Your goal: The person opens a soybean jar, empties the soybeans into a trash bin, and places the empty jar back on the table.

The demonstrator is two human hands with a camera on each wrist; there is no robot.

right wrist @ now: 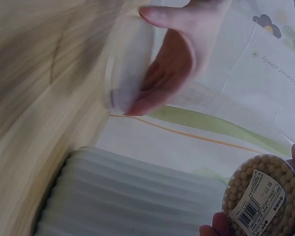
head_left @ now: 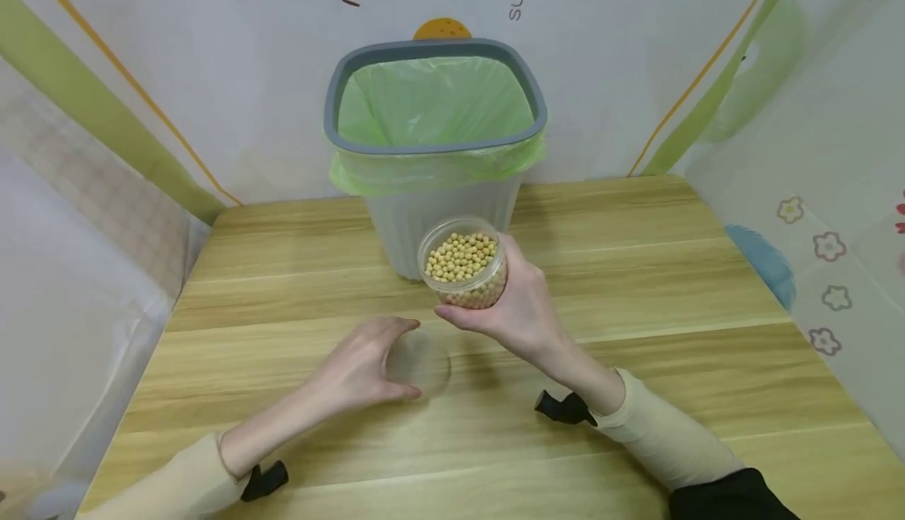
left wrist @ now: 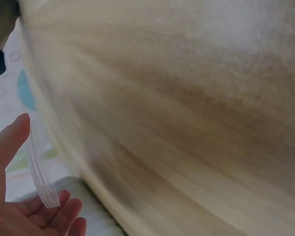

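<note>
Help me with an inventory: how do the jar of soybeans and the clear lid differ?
The jar of soybeans is deep and well filled; the clear lid is a thin disc. The jar bears a printed label; none shows on the lid. The right hand holds the jar, the left hand the lid. Both are round and see-through.

Beans point(head_left: 461, 258): of pale yellow colour
Jar point(head_left: 475, 294): colourless
Lid point(head_left: 426, 363): colourless
Bin rim point(head_left: 434, 149): grey-blue
Bin bag point(head_left: 438, 178): light green
Desk point(head_left: 672, 269): yellowish-brown, with wood-grain stripes
</note>
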